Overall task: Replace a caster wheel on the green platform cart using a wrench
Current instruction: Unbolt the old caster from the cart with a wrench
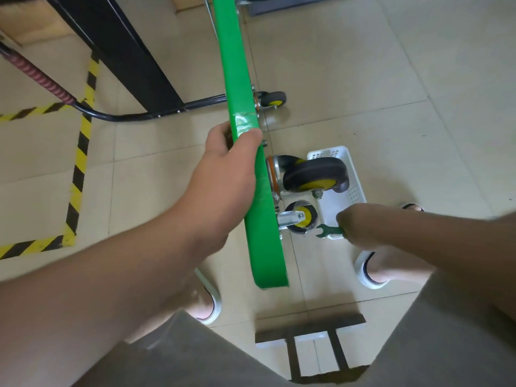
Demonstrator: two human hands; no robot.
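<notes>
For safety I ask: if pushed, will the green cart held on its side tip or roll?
Likely to tip: the green cart stands on a narrow edge, steadied by the left hand. It would probably fall toward the caster wheels, which stick out on that side. Rolling seems unlikely: the wheels point sideways, not down.

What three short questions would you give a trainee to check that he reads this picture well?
1. True or false: the left hand grips the edge of the green cart, which is tipped on its side.
2. What does the right hand hold? A) hammer B) green wrench C) screwdriver
3. Fill in: the large caster wheel has a ____ hub.

Key: 1 true; 2 B; 3 yellow.
</notes>
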